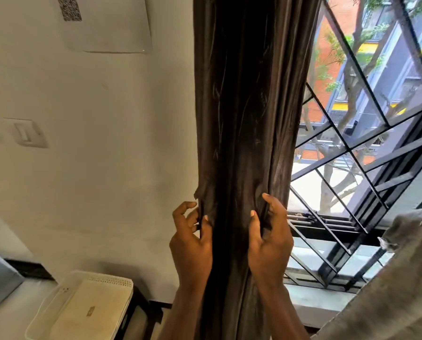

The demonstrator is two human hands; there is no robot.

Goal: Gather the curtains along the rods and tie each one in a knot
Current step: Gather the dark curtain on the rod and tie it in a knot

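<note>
Dark brown curtain (249, 106) hangs bunched into a thick column btwn the pale wall (119, 168) and the barred window (366, 133). Left hand (192, 244) pinches its left edge, grip closed on the folds, index finger lifted. Right hand (270, 241) clutches the right side, thumb pressed into fabric, grip closed on it. No knot visible yet.

Two bare hands and forearms rise from the bottom edge, the left hand (191, 244) and the right hand (270, 241) both free of gloves, rings, watches or bands. No sleeve cuff shows on either forearm within the view. Fingernails are short and unpainted, pale at the tips, clearest on both thumbs. Knuckles and tendons stand out across the backs.
</note>
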